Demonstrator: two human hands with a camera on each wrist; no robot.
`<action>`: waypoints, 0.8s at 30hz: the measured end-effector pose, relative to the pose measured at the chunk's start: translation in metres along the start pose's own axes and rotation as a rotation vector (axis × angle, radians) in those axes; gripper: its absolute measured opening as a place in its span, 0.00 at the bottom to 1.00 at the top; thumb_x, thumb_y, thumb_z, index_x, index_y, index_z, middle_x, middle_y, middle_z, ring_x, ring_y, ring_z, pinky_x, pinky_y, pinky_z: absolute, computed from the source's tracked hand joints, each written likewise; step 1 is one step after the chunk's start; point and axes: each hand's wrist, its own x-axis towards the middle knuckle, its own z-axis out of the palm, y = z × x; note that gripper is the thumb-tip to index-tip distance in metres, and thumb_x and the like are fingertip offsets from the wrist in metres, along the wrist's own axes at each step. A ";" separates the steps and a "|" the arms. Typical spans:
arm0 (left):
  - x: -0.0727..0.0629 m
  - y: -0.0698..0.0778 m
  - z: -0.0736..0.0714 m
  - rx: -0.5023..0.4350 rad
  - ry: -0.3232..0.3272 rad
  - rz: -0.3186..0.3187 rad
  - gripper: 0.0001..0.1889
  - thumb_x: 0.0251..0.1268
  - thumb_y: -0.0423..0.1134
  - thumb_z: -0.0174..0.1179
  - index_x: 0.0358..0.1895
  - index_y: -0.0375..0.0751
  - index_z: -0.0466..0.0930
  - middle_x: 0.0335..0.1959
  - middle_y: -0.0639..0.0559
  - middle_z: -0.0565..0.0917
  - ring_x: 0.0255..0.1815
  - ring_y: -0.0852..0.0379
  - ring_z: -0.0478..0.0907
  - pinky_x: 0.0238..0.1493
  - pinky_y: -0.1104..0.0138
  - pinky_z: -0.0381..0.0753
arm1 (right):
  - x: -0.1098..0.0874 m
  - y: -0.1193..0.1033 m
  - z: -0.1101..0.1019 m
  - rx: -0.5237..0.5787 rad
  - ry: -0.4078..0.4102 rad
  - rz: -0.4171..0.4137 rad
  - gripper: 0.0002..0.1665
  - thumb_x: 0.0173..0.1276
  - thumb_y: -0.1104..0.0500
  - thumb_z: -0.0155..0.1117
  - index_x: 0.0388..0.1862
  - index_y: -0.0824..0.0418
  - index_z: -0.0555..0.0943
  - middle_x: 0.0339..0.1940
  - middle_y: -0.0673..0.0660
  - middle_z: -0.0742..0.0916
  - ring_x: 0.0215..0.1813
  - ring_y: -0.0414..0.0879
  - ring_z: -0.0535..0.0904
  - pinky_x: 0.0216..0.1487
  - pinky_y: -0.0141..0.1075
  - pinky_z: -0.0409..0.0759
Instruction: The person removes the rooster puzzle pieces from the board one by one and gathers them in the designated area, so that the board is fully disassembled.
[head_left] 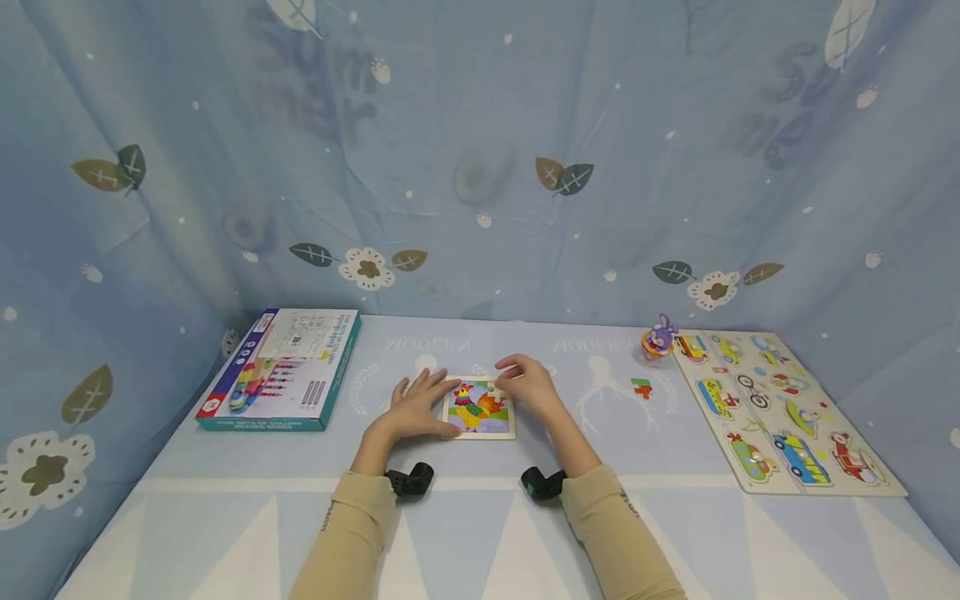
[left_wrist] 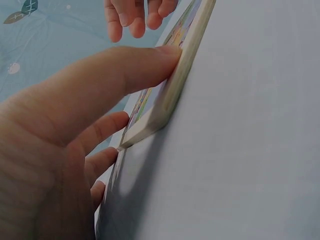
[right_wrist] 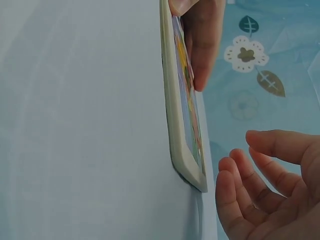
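Note:
A small jigsaw puzzle [head_left: 480, 408] of a colourful rooster lies in a pale wooden frame on the table. My left hand [head_left: 417, 408] steadies its left side, fingers spread; the thumb [left_wrist: 150, 65] presses on the near rim in the left wrist view. Just off the upper right corner hovers my right hand [head_left: 528, 388]. In the right wrist view its fingers [right_wrist: 260, 192] are loosely bent, apart from the frame, with nothing visible between them. Some of the puzzle's upper right part is hidden by that hand. A loose red and green jigsaw piece [head_left: 642, 388] lies to the right.
A flat toy box [head_left: 281, 371] lies at the left. On the right is a wooden peg puzzle board [head_left: 765, 417] with vehicle shapes, and beside its far corner stands a small purple and orange figurine [head_left: 658, 337]. A patterned blue curtain [head_left: 480, 233] closes off the back.

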 end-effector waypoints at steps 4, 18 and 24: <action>0.000 0.000 0.000 -0.002 0.002 -0.003 0.44 0.42 0.55 0.68 0.68 0.49 0.63 0.73 0.46 0.53 0.74 0.42 0.39 0.67 0.43 0.32 | -0.001 -0.001 0.004 -0.034 -0.016 -0.003 0.15 0.58 0.63 0.65 0.45 0.63 0.79 0.35 0.58 0.82 0.33 0.46 0.77 0.36 0.36 0.78; -0.003 0.002 -0.002 -0.009 0.005 0.000 0.44 0.43 0.54 0.68 0.68 0.49 0.63 0.73 0.46 0.54 0.74 0.42 0.39 0.67 0.44 0.32 | 0.002 0.000 0.010 -0.371 -0.064 -0.068 0.09 0.58 0.60 0.66 0.38 0.60 0.82 0.29 0.54 0.80 0.31 0.46 0.74 0.32 0.35 0.73; -0.004 0.003 -0.003 -0.010 0.006 0.002 0.44 0.43 0.54 0.68 0.68 0.48 0.63 0.73 0.45 0.54 0.74 0.42 0.40 0.67 0.43 0.33 | 0.001 -0.004 0.012 -0.497 -0.096 -0.077 0.11 0.57 0.59 0.67 0.38 0.60 0.84 0.31 0.54 0.80 0.34 0.46 0.73 0.37 0.38 0.73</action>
